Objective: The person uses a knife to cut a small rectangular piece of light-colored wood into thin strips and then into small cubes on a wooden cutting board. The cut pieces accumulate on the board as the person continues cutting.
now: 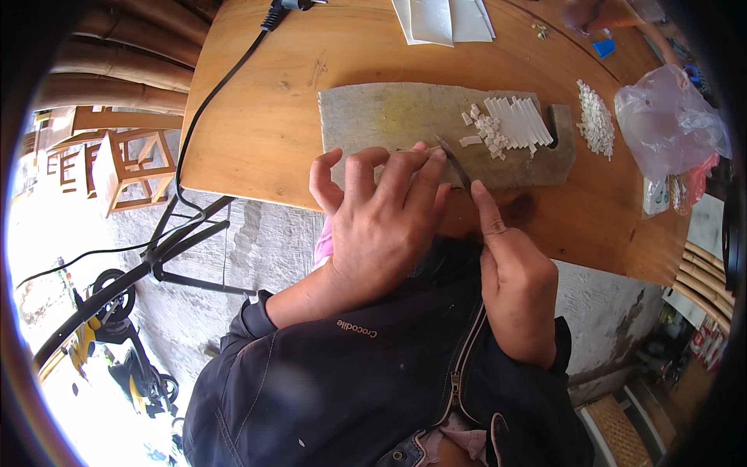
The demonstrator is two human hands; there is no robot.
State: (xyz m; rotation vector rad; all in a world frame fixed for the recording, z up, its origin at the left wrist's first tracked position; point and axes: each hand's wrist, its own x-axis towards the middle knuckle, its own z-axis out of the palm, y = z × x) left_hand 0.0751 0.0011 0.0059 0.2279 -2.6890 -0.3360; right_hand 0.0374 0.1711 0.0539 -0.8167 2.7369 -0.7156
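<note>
A knife is gripped in my right hand, with the index finger stretched along its back. Its blade points away from me over the near edge of a worn wooden cutting board. My left hand bends over the same edge, its fingertips pressed together beside the blade. They hold something small and pale, mostly hidden. On the board's right side lie a row of white strips and a scatter of small white cut pieces.
Right of the board, a heap of white bits lies on the wooden table, beside a clear plastic bag. White sheets and a blue piece lie farther back. A black cord crosses the left side. Another person's arm shows far right.
</note>
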